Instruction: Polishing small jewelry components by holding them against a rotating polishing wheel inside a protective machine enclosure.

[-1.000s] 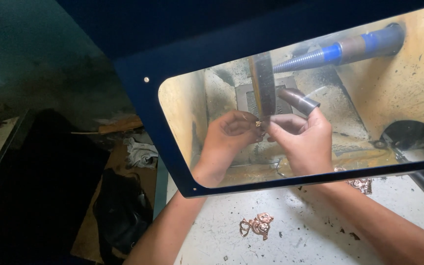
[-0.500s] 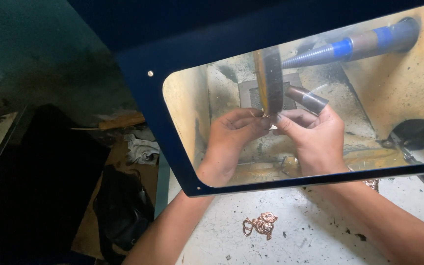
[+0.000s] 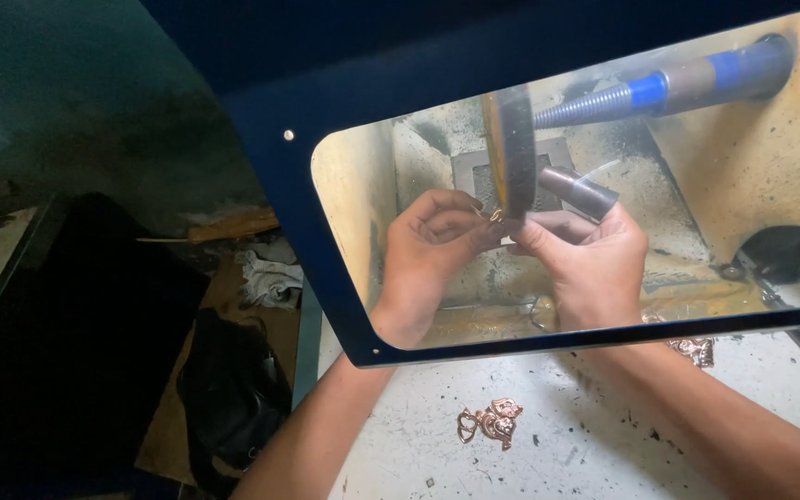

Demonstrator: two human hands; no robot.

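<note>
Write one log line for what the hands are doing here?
left hand: pinching small metal piece | right hand: steadying it | piece: against polishing wheel | shield: above hands

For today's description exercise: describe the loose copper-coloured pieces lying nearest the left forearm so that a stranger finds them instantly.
Start at the blue-framed clear shield. Just below its lower edge, on the speckled white bench, lies a small cluster of copper-coloured pieces. Unlike the similar cluster near the right forearm, it lies fully outside the shield.
</note>
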